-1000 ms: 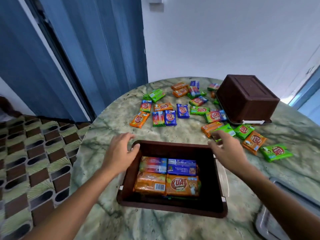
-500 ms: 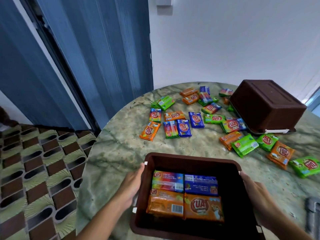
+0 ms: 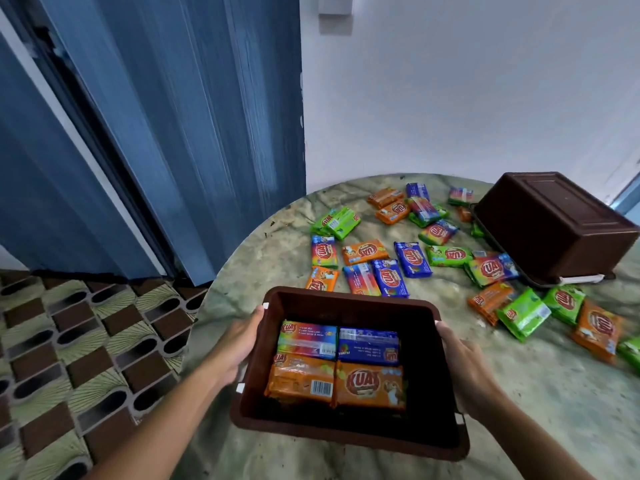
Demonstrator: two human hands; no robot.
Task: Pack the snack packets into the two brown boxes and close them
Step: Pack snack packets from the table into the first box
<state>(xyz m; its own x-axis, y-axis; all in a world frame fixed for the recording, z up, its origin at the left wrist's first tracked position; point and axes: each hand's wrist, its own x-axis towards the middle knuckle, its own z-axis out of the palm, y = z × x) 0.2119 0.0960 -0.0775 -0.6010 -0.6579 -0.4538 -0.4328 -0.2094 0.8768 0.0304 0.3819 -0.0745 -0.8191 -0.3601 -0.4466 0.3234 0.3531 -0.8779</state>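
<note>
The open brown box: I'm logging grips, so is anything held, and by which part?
Yes: the open brown plastic box is held by its two short side walls, left hand and right hand.

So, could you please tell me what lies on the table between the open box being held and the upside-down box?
In the head view, loose snack packets lie scattered on the table between the open box and the upside-down box.

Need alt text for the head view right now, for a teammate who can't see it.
Both hands, left hand and right hand, grip the sides of an open brown box holding four snack packets. Beyond it, loose packets lie scattered on the marble table beside an overturned second brown box.
</note>
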